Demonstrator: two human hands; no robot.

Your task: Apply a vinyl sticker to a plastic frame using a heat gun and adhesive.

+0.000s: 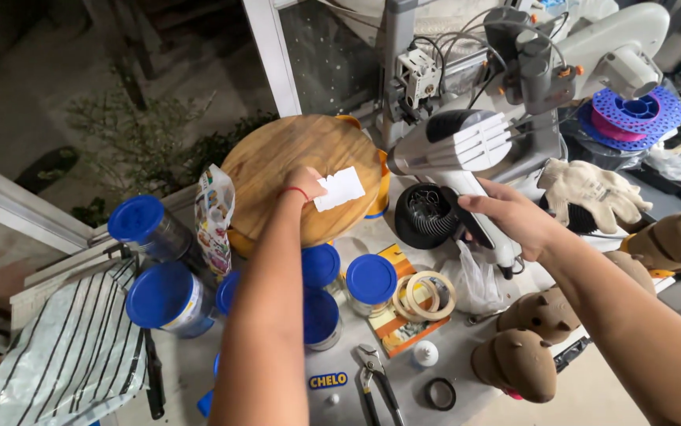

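Bare arms, a thin red band [295, 191] at the left wrist

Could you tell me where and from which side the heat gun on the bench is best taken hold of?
Grip the heat gun by its pistol handle, coming from the right and wrapping the fingers around it, as the right hand does. The handle slants down from the bulky grey body and the black nozzle faces left, probably hot, so that end is best avoided.

Grey heat gun [467, 158] held nozzle-down, white label [339, 189] pressed on round wooden board [277, 158]
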